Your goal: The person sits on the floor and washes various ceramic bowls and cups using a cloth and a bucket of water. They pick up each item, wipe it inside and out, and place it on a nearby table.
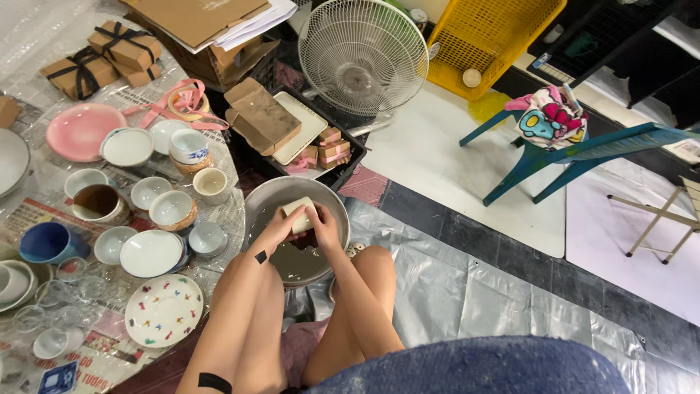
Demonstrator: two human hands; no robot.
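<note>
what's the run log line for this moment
left hand + right hand: holding pale cup | over metal basin | bowls at left

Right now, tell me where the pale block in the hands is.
In the head view, centre: the pale block sits between both hands over the metal basin, right of the bowls.

The left half of the frame is crowded. Bowls (172,209), cups (211,184), a pink plate (83,130) and a spotted plate (163,309) stand close together on the newspaper (29,213), with only thin gaps between them. Drinking glasses (73,292) fill the lower left. Above the metal basin (264,201), a black tray (350,164) of small boxes and a white fan (363,55) block the way. To the right of the basin the plastic sheet (467,292) lies open and wide, up to the blue chair (576,153) in the upper right.
</note>
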